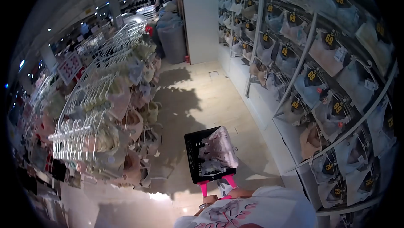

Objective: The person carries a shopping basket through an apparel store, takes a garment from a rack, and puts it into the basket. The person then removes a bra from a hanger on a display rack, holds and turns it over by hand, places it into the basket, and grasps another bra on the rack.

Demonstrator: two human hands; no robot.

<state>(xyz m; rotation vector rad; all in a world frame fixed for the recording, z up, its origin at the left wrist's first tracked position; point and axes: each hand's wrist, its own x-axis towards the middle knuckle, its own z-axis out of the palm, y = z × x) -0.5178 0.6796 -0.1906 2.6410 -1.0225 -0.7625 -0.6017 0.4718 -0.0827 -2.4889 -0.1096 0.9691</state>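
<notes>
A black shopping basket [190, 155] with a bright pink handle [203, 189] is in front of my body, low in the aisle. Pale pink garments [223, 147] lie in it, draped over its right side, with a clothes hanger at the near end. My left hand [210, 200], with a band on the wrist, is closed round the near end of the pink handle. Beside it, my right hand [237, 192] is also closed at the handle, its fingers partly hidden.
To the left, a rack [80, 137] is packed with bras on white hangers. On the right, a wall display [290, 51] holds rows of bras with black "69" tags. Light floor [219, 89] runs between them toward a large grey bin-like container [172, 38] and a white pillar [203, 22].
</notes>
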